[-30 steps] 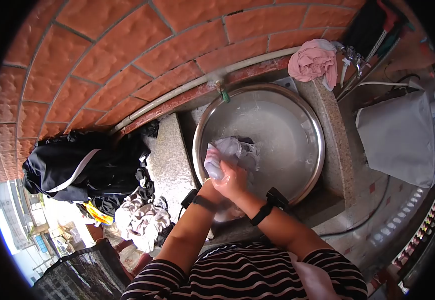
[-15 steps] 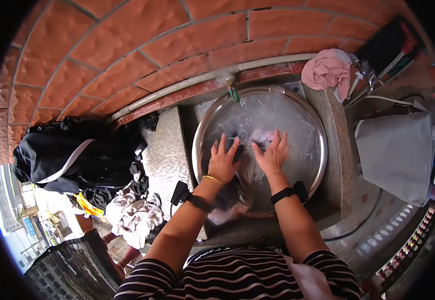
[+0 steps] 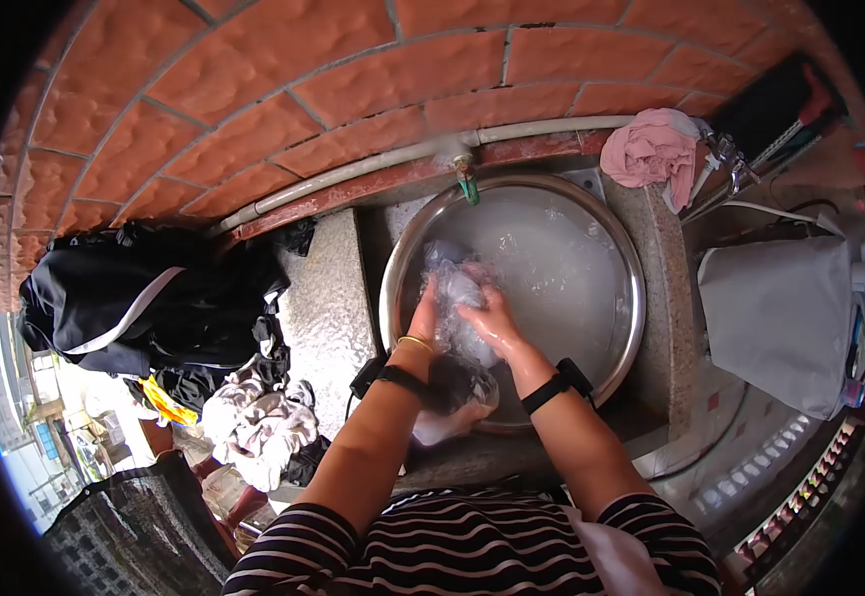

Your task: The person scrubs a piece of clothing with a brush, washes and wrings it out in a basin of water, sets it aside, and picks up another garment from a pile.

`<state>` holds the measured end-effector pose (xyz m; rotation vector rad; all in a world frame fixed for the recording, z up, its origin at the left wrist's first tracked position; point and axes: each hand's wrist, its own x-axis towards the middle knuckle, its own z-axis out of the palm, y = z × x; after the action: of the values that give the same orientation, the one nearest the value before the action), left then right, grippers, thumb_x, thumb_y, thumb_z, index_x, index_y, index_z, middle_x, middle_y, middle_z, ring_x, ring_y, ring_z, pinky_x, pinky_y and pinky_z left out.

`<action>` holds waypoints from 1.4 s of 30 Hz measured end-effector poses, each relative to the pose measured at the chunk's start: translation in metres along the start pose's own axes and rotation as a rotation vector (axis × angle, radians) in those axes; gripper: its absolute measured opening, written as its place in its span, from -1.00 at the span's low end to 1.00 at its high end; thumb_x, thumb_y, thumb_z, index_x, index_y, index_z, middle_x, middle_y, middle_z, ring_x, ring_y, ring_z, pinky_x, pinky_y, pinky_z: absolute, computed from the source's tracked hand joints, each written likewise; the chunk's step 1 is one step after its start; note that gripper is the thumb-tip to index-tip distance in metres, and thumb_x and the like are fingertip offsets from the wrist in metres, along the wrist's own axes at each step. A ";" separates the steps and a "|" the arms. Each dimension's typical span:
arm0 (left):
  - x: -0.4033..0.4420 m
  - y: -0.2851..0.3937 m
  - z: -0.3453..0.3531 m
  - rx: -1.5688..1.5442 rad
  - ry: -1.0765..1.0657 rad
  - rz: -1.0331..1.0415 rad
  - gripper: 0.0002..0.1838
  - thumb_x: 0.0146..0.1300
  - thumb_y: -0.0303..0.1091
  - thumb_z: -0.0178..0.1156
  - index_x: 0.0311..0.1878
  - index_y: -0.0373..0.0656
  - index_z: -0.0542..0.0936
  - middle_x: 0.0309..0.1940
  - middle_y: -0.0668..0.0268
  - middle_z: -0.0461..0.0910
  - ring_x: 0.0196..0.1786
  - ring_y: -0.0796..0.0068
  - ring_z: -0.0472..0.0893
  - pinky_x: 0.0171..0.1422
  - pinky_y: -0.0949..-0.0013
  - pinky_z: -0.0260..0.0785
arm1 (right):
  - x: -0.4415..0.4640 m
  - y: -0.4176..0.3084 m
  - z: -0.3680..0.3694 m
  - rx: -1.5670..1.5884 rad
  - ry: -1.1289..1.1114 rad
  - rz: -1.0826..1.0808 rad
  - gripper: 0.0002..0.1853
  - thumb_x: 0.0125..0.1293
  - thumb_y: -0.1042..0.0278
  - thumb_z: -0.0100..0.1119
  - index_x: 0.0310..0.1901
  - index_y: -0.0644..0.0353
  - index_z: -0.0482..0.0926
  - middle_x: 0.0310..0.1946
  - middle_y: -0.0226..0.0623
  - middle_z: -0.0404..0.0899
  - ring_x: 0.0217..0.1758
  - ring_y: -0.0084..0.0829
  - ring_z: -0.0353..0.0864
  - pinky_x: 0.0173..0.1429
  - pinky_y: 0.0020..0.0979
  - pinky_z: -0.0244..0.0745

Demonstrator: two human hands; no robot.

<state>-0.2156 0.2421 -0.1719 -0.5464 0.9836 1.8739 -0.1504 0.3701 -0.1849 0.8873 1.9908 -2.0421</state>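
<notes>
A round metal basin [image 3: 635, 328] holds cloudy water. In its left half, my left hand [image 3: 424, 316] and my right hand [image 3: 492, 322] press in from both sides on a bunched wet cloth [image 3: 464, 290], pale with some pink and lavender. Both hands are closed around it, and its exact kind of garment cannot be made out. My left fingers are partly hidden behind the cloth and splashes. Dark and pale wet fabric [image 3: 458, 399] hangs over the near rim, below my wrists. A green-handled tap [image 3: 467, 187] stands at the far rim.
Black clothes [image 3: 134, 298] lie piled left of the stone ledge [image 3: 328, 298], with white crumpled cloth [image 3: 258, 422] nearer me. A pink cloth [image 3: 651, 147] sits at the back right. A grey covered object [image 3: 775, 318] stands on the right, and a brick wall [image 3: 383, 79] rises behind.
My hands have gone from spread, open fingers over the water to closing on the bunched cloth. They moved closer together, and the cloth came up at the left side of the basin.
</notes>
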 end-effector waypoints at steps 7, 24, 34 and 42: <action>0.017 -0.023 -0.075 -0.231 -0.345 0.151 -0.57 0.57 -0.15 -0.08 0.33 -0.18 0.42 0.18 0.23 0.54 0.19 0.34 0.51 0.36 0.30 0.33 | -0.097 -0.108 0.056 -0.338 0.221 -0.651 -0.68 0.11 0.14 0.49 -0.33 0.22 0.62 -0.23 -0.16 0.62 -0.20 -0.02 0.66 -0.15 -0.16 0.59; -0.074 0.005 0.060 1.009 0.292 0.463 -0.45 0.24 -0.03 0.34 0.09 -0.29 0.52 -0.21 0.03 0.58 -0.08 0.15 0.60 0.09 0.17 0.45 | -0.030 -0.032 -0.067 -0.822 0.616 -0.203 -0.65 0.21 0.08 0.23 -0.01 0.02 0.55 0.27 -0.05 0.34 0.19 0.13 0.42 0.12 0.09 0.42; -0.054 -0.035 0.018 2.112 0.122 -0.086 0.38 -0.12 0.40 0.41 0.63 -0.02 -0.13 0.47 -0.23 0.19 0.49 -0.34 0.19 0.55 -0.14 0.04 | -0.055 -0.028 -0.027 -1.159 0.155 -0.088 -0.22 0.21 -0.27 0.29 0.47 -0.47 0.27 0.59 -0.13 -0.12 0.56 0.46 -0.25 0.40 0.57 -0.12; -0.082 -0.025 0.032 1.980 0.157 -0.045 0.25 -0.22 0.46 0.42 0.53 0.01 0.21 0.35 -0.07 0.43 0.40 -0.17 0.38 0.50 -0.05 0.16 | 0.029 0.071 -0.055 -1.193 -0.009 0.108 -0.49 0.33 0.06 0.18 0.25 0.13 0.49 0.24 -0.10 0.53 0.36 -0.11 0.45 0.44 -0.10 0.30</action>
<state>-0.1533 0.2324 -0.1058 0.5123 2.2014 0.1464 -0.1220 0.4239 -0.2573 0.6265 2.4725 -0.5052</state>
